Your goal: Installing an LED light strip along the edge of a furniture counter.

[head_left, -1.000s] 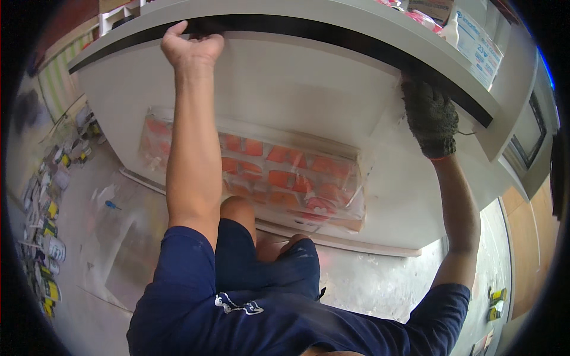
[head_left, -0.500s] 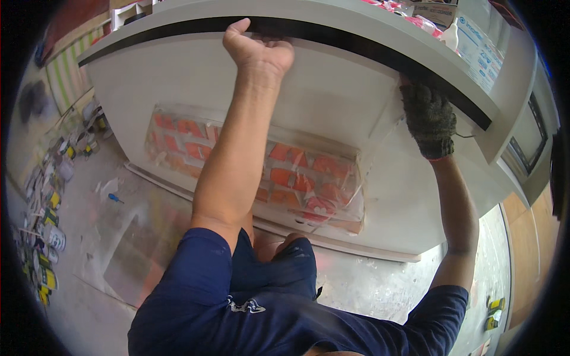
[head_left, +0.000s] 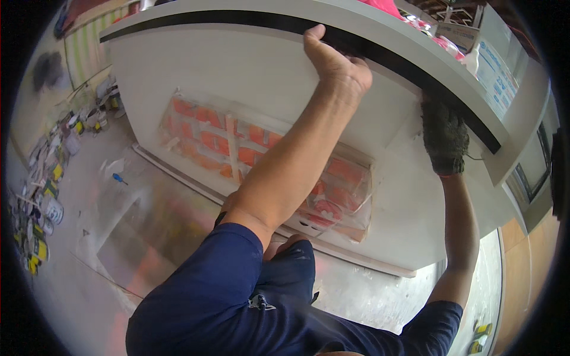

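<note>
A pale grey counter (head_left: 255, 56) with a long black edge strip (head_left: 225, 18) stands in front of me. My left hand (head_left: 341, 65) is bare and raised against that strip, right of the counter's middle. Its thumb rests on the black face while the other fingers curl in under the lower edge, partly out of sight. A dark knitted work glove (head_left: 444, 142) covers my right hand (head_left: 445, 130), which reaches up beneath the strip near its right end. The gloved fingertips are hidden under the overhang. A thin dark wire (head_left: 474, 158) sticks out beside the glove.
Clear film covers an orange-lettered panel (head_left: 208, 139) on the counter's front. Paint cans (head_left: 52, 209) and containers line the floor at left, near a blue-handled tool (head_left: 119, 178). Cardboard boxes (head_left: 496, 77) and pink-red plastic (head_left: 383, 7) lie atop. More cans (head_left: 481, 338) stand at lower right.
My left hand has slid rightward along the black strip, closer to the right hand. The gloved hand stays under the strip near its right end. The view has shifted slightly.
</note>
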